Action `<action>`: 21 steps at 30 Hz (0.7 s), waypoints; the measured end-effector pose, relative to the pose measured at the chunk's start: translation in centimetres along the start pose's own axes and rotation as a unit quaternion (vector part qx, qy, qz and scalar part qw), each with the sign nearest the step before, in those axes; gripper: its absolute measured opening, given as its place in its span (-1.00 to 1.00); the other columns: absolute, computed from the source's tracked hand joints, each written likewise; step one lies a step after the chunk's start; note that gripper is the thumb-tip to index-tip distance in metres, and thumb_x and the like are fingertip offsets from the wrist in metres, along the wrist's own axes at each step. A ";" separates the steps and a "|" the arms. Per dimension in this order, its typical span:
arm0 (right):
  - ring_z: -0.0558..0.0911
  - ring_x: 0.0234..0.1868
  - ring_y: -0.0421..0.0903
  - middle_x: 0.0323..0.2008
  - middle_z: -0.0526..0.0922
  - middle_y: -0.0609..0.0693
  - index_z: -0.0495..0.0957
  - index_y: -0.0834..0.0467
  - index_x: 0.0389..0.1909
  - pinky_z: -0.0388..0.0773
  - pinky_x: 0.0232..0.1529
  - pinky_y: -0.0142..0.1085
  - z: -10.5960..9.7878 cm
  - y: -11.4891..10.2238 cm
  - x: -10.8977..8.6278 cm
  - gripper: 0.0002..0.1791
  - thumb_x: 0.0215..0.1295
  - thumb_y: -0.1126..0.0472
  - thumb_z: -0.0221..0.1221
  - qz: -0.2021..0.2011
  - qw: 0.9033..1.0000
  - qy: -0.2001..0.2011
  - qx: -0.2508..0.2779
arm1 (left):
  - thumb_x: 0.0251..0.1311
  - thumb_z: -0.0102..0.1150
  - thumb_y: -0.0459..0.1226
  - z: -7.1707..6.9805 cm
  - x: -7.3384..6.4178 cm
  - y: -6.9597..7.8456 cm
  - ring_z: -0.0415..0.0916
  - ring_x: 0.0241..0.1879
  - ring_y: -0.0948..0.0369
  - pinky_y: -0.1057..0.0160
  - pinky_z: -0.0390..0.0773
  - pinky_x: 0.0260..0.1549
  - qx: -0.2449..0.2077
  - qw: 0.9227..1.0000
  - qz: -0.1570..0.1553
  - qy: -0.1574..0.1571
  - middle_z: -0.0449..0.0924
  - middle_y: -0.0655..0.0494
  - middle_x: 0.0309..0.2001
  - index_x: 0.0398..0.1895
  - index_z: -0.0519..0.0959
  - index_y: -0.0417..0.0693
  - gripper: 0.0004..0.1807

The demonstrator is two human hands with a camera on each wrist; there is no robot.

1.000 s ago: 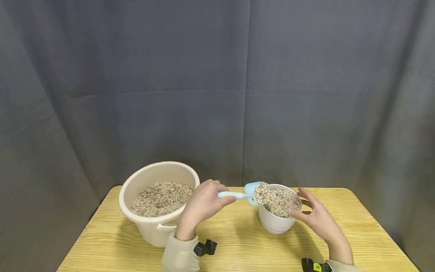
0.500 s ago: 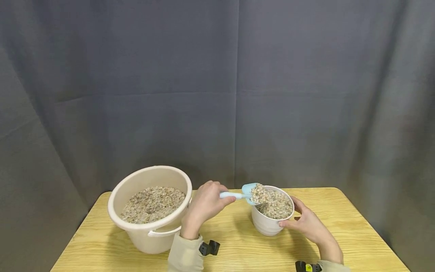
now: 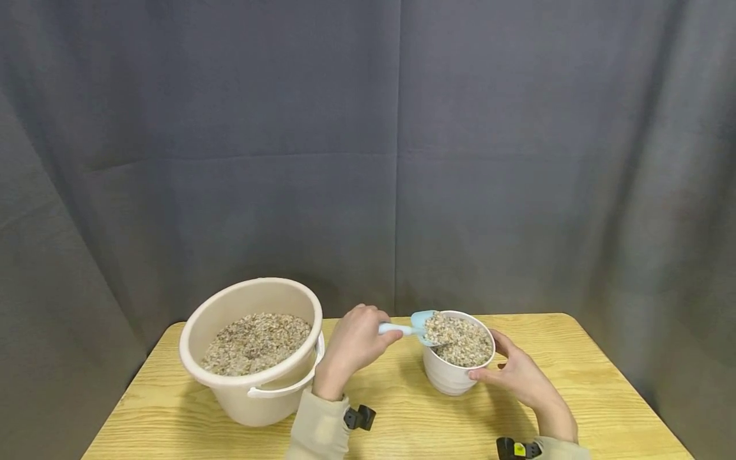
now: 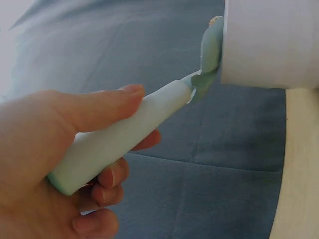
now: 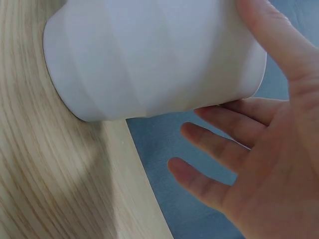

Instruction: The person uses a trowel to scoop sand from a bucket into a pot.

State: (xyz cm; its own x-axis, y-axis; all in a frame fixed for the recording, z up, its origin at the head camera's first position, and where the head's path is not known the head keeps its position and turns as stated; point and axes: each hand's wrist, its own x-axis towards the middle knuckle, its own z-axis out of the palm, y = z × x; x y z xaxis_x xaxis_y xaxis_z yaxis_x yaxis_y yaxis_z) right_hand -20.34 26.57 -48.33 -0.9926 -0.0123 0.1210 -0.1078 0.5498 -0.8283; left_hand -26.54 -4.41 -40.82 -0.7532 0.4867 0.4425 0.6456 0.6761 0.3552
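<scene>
a: starting nearest the person, how do the hands stand?

b: the left hand [image 3: 358,337] is closed round the handle of a pale blue plastic scoop [image 3: 404,330]. the right hand [image 3: 520,375] holds the right side of a small, round white pot [image 3: 448,377] with faintly ridged walls, thumb on the near side; the right wrist view shows its lower fingers spread clear of the wall.

a: and the large cream plastic bucket [image 3: 253,404]?

b: at the person's left, beside the left wrist, with mixed beige and brown gravel [image 3: 255,345] inside.

a: so which relation matters most?

b: the pot lies to the right of the left hand, and the scoop's long axis runs sideways between them. its loaded blade is at the pot's left rim, opposite the right hand, which is the nearer one to the pot. whether blade and rim touch cannot be told.

a: what is beneath and beyond?

b: the pot stands on a pale wood-grain bench [image 3: 414,415], filled high with similar gravel; behind everything hangs a dark grey-blue cloth curtain [image 3: 287,128].
</scene>
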 end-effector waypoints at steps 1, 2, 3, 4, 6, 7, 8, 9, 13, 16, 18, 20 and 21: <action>0.41 0.20 0.34 0.29 0.34 0.36 0.12 0.33 0.42 0.52 -0.03 0.03 0.0 0.0 0.0 0.05 0.00 0.07 0.50 0.001 1.000 0.001 -0.005 | 0.13 0.37 -0.04 0.2 0.1 0.0 0.33 -0.52 0.24 0.29 0.34 -0.50 0.000 1.000 -0.002 -0.003 0.37 0.32 -0.64 -0.61 0.61 0.09 -0.74; 0.39 0.22 0.34 0.29 0.34 0.35 0.13 0.33 0.42 0.50 0.00 0.07 0.0 0.0 0.0 0.06 0.00 0.05 0.50 0.000 1.000 0.003 -0.010 | 0.13 0.37 -0.04 0.3 0.1 0.1 0.33 -0.52 0.24 0.28 0.34 -0.51 -0.001 1.000 -0.005 -0.004 0.37 0.32 -0.64 -0.61 0.60 0.10 -0.73; 0.38 0.23 0.34 0.29 0.34 0.35 0.13 0.33 0.42 0.48 0.02 0.11 0.0 0.0 0.0 0.05 0.00 0.04 0.50 -0.001 1.000 0.004 -0.016 | 0.13 0.37 -0.03 0.5 0.2 0.1 0.33 -0.52 0.24 0.28 0.33 -0.52 -0.002 1.000 -0.006 -0.006 0.36 0.31 -0.65 -0.61 0.59 0.10 -0.73; 0.38 0.23 0.35 0.30 0.34 0.35 0.14 0.32 0.42 0.46 0.04 0.14 0.0 0.0 0.0 0.05 0.00 0.03 0.50 -0.003 1.000 0.005 -0.020 | 0.13 0.36 -0.02 0.7 0.2 0.2 0.33 -0.53 0.24 0.28 0.33 -0.52 -0.003 1.000 -0.007 -0.009 0.36 0.30 -0.65 -0.61 0.59 0.10 -0.72; 0.36 0.25 0.34 0.29 0.35 0.34 0.15 0.32 0.41 0.42 0.06 0.20 0.0 -0.1 0.0 0.05 0.00 0.01 0.50 -0.006 1.000 0.006 -0.026 | 0.15 0.35 -0.01 1.0 0.3 0.3 0.32 -0.53 0.25 0.29 0.33 -0.53 -0.008 1.000 -0.010 -0.019 0.37 0.30 -0.63 -0.58 0.61 0.10 -0.73; 0.35 0.26 0.34 0.29 0.35 0.33 0.16 0.32 0.41 0.40 0.08 0.21 0.0 -0.2 0.0 0.05 0.00 0.01 0.50 -0.008 1.000 0.006 -0.026 | 0.15 0.35 -0.01 1.2 0.3 0.4 0.31 -0.55 0.26 0.29 0.32 -0.55 -0.014 1.000 -0.011 -0.023 0.37 0.30 -0.64 -0.56 0.63 0.09 -0.74; 0.35 0.27 0.33 0.29 0.36 0.33 0.16 0.32 0.41 0.39 0.08 0.21 0.1 -0.2 0.0 0.04 0.00 0.01 0.50 -0.009 1.000 0.007 -0.026 | 0.15 0.35 -0.01 1.4 0.3 0.5 0.30 -0.57 0.27 0.30 0.32 -0.56 -0.023 0.999 -0.012 -0.028 0.38 0.31 -0.63 -0.53 0.65 0.08 -0.75; 0.35 0.26 0.33 0.29 0.37 0.33 0.17 0.31 0.41 0.40 0.08 0.21 0.1 -0.2 0.0 0.04 0.00 0.01 0.50 -0.009 1.000 0.007 -0.025 | 0.15 0.35 -0.01 1.6 0.3 0.5 0.29 -0.60 0.29 0.31 0.31 -0.59 -0.034 0.999 -0.012 -0.035 0.38 0.32 -0.63 -0.51 0.66 0.08 -0.76; 0.35 0.27 0.32 0.28 0.37 0.32 0.17 0.32 0.41 0.39 0.09 0.20 0.2 -0.2 0.0 0.05 -0.01 0.00 0.50 -0.004 1.000 0.007 -0.025 | 0.18 0.32 0.00 2.2 0.4 0.7 0.21 -0.69 0.34 0.34 0.25 -0.67 -0.071 0.996 -0.014 -0.054 0.31 0.33 -0.69 -0.55 0.61 0.11 -0.74; 0.33 0.29 0.29 0.28 0.37 0.32 0.17 0.32 0.40 0.37 0.11 0.20 0.2 -0.2 0.0 0.05 -0.02 0.00 0.50 -0.006 1.000 0.009 -0.028 | 0.18 0.32 0.00 2.5 0.5 0.8 0.18 -0.70 0.35 0.34 0.23 -0.68 -0.077 0.996 -0.012 -0.051 0.27 0.34 -0.72 -0.60 0.56 0.14 -0.72; 0.32 0.30 0.26 0.28 0.37 0.32 0.18 0.32 0.40 0.35 0.12 0.20 0.2 -0.1 0.0 0.04 -0.02 0.00 0.50 -0.010 0.999 0.010 -0.028 | 0.17 0.33 -0.01 2.7 0.5 0.7 0.18 -0.70 0.35 0.34 0.23 -0.68 -0.080 0.996 -0.011 -0.048 0.26 0.34 -0.71 -0.60 0.56 0.14 -0.72; 0.32 0.30 0.26 0.28 0.37 0.33 0.18 0.33 0.39 0.36 0.12 0.21 0.2 0.0 0.0 0.03 -0.01 0.00 0.50 -0.015 0.999 0.011 -0.028 | 0.17 0.34 -0.02 2.8 0.6 0.7 0.20 -0.69 0.34 0.34 0.24 -0.67 -0.080 0.996 -0.009 -0.045 0.28 0.33 -0.70 -0.58 0.58 0.13 -0.74; 0.32 0.29 0.27 0.28 0.37 0.33 0.18 0.33 0.39 0.36 0.11 0.21 0.2 0.1 0.0 0.03 -0.01 0.01 0.50 -0.014 0.999 0.012 -0.028 | 0.17 0.34 -0.03 2.8 0.6 0.7 0.22 -0.67 0.34 0.34 0.25 -0.66 -0.079 0.996 -0.007 -0.043 0.30 0.33 -0.69 -0.57 0.60 0.12 -0.75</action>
State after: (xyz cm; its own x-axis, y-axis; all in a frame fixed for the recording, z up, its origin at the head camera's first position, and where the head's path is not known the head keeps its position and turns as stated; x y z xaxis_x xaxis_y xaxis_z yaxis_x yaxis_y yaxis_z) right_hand -20.37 26.43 -48.53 -0.9875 -0.0097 0.1576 -0.1324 0.5949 -0.7929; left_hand -26.90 -2.07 -42.61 -0.7665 0.5270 0.3671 0.6409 0.5914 0.4893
